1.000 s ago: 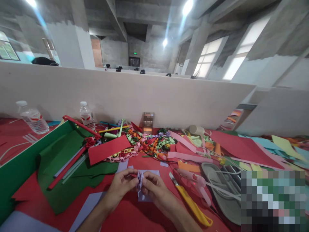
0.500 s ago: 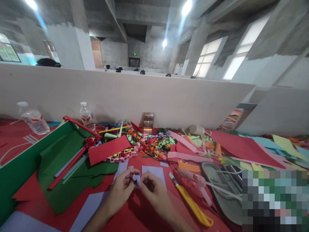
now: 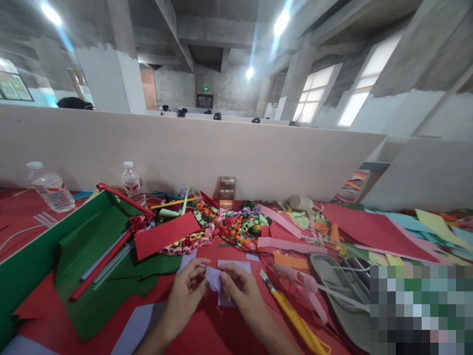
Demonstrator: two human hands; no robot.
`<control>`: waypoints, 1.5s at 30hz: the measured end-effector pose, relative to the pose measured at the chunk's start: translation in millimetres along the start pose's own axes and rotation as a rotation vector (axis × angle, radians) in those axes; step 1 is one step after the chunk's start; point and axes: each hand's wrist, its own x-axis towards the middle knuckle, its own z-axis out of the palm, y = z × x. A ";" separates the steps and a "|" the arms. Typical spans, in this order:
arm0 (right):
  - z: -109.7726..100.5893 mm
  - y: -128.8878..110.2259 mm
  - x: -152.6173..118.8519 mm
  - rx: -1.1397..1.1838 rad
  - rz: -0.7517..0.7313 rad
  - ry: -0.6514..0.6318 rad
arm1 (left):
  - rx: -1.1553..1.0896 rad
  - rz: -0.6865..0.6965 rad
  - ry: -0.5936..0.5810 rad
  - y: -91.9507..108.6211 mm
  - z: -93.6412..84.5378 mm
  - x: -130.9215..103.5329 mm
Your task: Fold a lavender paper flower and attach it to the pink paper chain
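On a red-covered desk (image 3: 207, 330), a small folded lavender paper (image 3: 213, 278) was held up between both hands, near a flat lavender sheet (image 3: 224, 300). The right hand (image 3: 241, 288) pinched it between fingers; the left hand (image 3: 186, 291) had fingers curled at its left edge, their grip unclear. Paper chains (image 3: 190, 243), a yellow utility knife (image 3: 293, 315) and a pink glue gun (image 3: 297, 277) lay around. Beyond a white partition (image 3: 185, 153), ceiling lights (image 3: 283, 22) lit bare concrete beams (image 3: 236, 30).

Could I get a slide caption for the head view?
Small lilac paper held above a red tabletop, with a yellow-handled cutter and pink glue gun to the right.
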 end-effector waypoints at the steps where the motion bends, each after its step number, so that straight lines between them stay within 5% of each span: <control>1: 0.1 0.8 0.9 0.001 0.009 -0.025 | 0.005 0.005 0.031 -1.0 -0.2 0.6; 7: 4.2 3.3 1.4 0.012 0.022 -0.032 | -0.043 -0.004 0.179 -4.4 -4.2 4.1; 20: 6.2 5.9 0.2 0.029 0.007 -0.064 | -0.039 -0.030 0.142 -0.3 -7.0 7.3; 35: 4.6 5.1 -0.8 0.089 0.087 -0.071 | 0.211 0.142 0.093 13.4 -4.9 -1.6; 40: 5.3 -7.2 -8.1 -0.230 -0.162 0.084 | 0.209 0.168 0.091 11.1 -3.5 -1.2; 45: 3.5 -18.5 -13.6 -0.418 -0.346 -0.026 | 0.317 0.197 0.101 10.9 -3.7 -1.4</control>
